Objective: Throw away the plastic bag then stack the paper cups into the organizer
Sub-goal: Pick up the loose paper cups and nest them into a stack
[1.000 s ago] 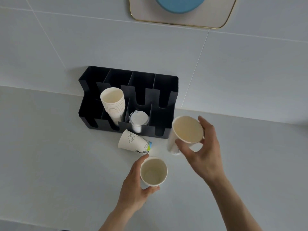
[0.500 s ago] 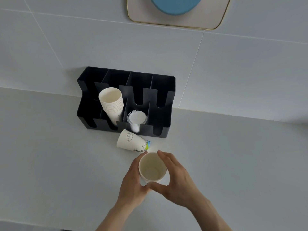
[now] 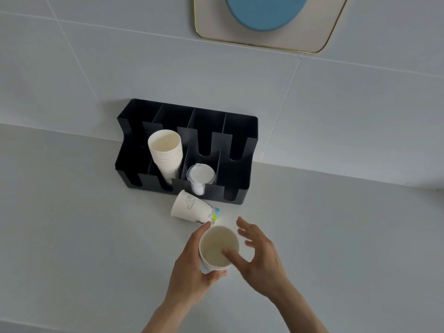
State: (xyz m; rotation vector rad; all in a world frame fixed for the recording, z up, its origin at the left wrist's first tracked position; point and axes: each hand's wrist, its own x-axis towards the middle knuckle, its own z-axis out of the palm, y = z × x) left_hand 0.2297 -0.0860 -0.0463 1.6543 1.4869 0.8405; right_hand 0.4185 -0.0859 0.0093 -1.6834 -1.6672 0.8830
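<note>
My left hand (image 3: 189, 267) grips a small nested stack of white paper cups (image 3: 217, 248), mouth up, above the counter. Just to its right, my right hand (image 3: 260, 258) hovers with fingers spread and nothing in them, its thumb near the cup's rim. A printed paper cup (image 3: 192, 209) lies on its side on the counter, between my hands and the black organizer (image 3: 240, 140). In the organizer's second front slot leans a tall stack of paper cups (image 3: 167, 152). The slot to the right of that holds clear plastic lids (image 3: 200, 175). No plastic bag is in view.
The organizer stands against a white tiled wall (image 3: 96, 56) at the back of a pale counter (image 3: 72, 236). A gold-rimmed plaque with a blue shape (image 3: 264, 20) hangs on the wall above.
My right hand brought its cup down and dropped it into the cup in my left hand. It has now let go and drawn back slightly to the right with fingers open.
</note>
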